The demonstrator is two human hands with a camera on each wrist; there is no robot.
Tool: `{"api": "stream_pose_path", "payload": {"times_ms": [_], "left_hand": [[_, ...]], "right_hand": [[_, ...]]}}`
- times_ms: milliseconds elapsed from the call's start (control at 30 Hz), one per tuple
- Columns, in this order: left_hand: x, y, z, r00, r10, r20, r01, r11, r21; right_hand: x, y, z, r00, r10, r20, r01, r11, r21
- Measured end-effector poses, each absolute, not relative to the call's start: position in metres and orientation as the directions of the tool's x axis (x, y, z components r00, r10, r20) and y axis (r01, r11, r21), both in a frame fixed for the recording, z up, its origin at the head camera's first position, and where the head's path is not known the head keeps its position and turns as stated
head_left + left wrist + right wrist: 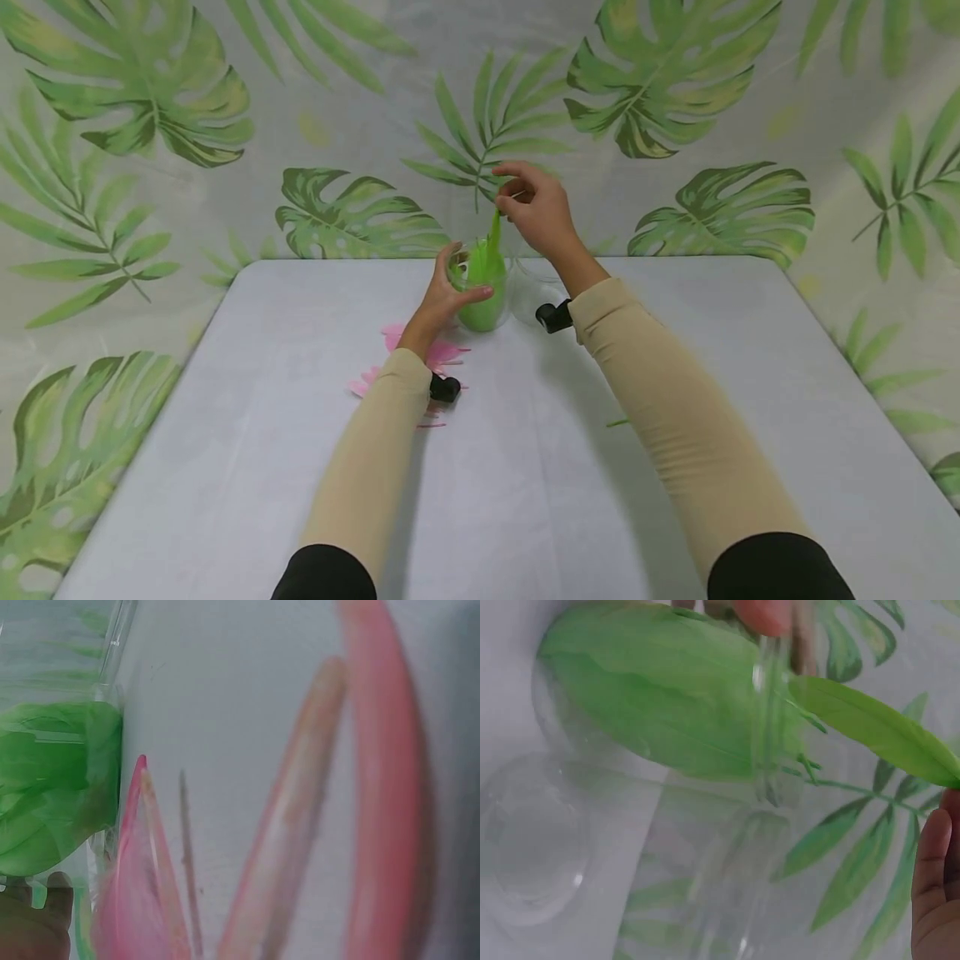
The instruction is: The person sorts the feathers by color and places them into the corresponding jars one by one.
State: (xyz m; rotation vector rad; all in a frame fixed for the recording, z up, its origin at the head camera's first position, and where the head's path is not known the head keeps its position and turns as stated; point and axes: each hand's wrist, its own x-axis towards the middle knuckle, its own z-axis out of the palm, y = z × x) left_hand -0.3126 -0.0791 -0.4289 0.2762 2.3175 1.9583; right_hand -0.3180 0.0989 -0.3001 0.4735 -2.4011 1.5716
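The fingers of the right hand (542, 208) pinch one tip of a green leaf (877, 731), holding it above a clear container. Its lower end meets the rim in the right wrist view; how much sits inside is hard to tell. The left hand (442, 293) curls round the clear container (769, 750), which stands upright on the bench (525, 500) with other green leaves (652, 690) inside. The step in hand looks like passing single leaves through the mouth, though whether in or out cannot be told. Either way, the next move seems to call for a steady left hold and a straight path past the rim, so that the leaf neither bends nor drags its neighbours. Just to the right stands a second clear container (536, 847). Pink petals (442, 354) lie near the left wrist, and a green piece (617, 422) lies by the right forearm.
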Motion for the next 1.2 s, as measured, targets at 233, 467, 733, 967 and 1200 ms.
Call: {"api": "stream_pose_path", "payload": {"times_ms": [233, 467, 733, 967, 1200], "left_hand": [[-0.312, -0.076, -0.430, -0.975, 0.220, 0.020, 0.054, 0.149, 0.987], [-0.310, -0.076, -0.428, -0.975, 0.222, 0.009, 0.045, 0.157, 0.987], [-0.310, -0.080, -0.427, -0.978, 0.210, 0.010, 0.047, 0.174, 0.984], [-0.307, -0.080, -0.421, -0.976, 0.216, -0.003, 0.034, 0.169, 0.985], [-0.311, -0.079, -0.427, -0.978, 0.207, 0.013, 0.048, 0.164, 0.985]], "right_hand": [[-0.318, 0.094, -0.314, -0.933, -0.148, 0.329, -0.360, 0.426, -0.830], [-0.319, 0.090, -0.317, -0.941, -0.174, 0.291, -0.339, 0.435, -0.835], [-0.319, 0.087, -0.321, -0.954, -0.209, 0.216, -0.284, 0.395, -0.874], [-0.320, 0.087, -0.330, -0.957, -0.208, 0.201, -0.271, 0.403, -0.874], [-0.319, 0.086, -0.331, -0.959, -0.214, 0.185, -0.260, 0.403, -0.878]]}}
